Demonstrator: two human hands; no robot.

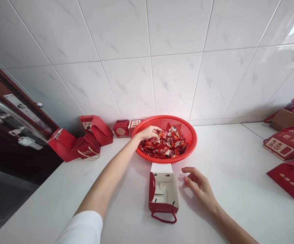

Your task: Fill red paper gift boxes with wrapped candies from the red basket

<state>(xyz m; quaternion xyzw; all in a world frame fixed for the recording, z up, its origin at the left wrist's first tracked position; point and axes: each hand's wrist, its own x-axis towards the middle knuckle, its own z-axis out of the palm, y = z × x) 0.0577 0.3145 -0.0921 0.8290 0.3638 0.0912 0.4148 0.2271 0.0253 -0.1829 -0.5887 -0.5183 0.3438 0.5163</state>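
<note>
My left hand (150, 133) reaches over the rim of a red plastic basket (194, 139), its fingers closed on a red wrapped candy (161, 134). Many more wrapped candies (162, 147) are heaped in the basket. In front of it an open red gift box (151, 193) with a white inside lies on the counter, a dark red cord handle (164, 221) at its near end. To the right of this box, apart from it, my right hand (199, 185) holds nothing; its fingers are curved, with a gap between thumb and forefinger.
Red gift boxes (87, 144) stand at the left, and small red boxes (121, 128) sit against the tiled wall (174, 84). More red boxes (279, 145) and a brown carton (293, 118) are at the right. A dark door frame (19, 105) borders the white counter (225, 162) on the left.
</note>
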